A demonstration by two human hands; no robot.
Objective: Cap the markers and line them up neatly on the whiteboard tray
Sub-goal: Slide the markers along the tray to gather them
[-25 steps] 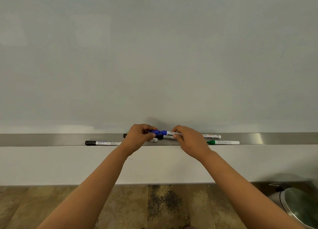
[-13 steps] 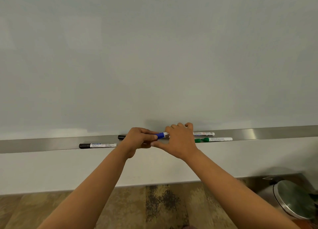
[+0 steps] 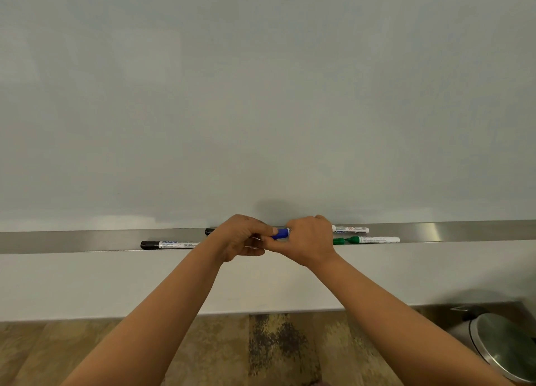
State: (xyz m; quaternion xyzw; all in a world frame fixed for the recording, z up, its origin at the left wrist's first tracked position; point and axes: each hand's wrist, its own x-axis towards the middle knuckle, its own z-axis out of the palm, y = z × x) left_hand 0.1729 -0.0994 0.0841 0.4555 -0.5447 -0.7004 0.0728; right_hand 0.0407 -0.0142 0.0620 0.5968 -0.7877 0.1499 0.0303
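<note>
Both gripping blue marker [image 3: 280,233]: left hand [image 3: 242,236] on cap end, right hand [image 3: 310,239] on barrel. Black marker [image 3: 169,244] left of hands, green marker [image 3: 367,239] right, on tray [image 3: 72,240]. Bin [image 3: 504,348] lower right.

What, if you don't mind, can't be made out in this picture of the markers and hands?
Head view only:
- Blue marker: barrel hidden inside the right hand; whether the cap is seated can't be told.
- Rear black marker: mostly behind the left hand.
- Marker behind the green marker: cap end hidden by the right hand.
- Labels: too small to read.
- Bin: cut off by the edge.
</note>
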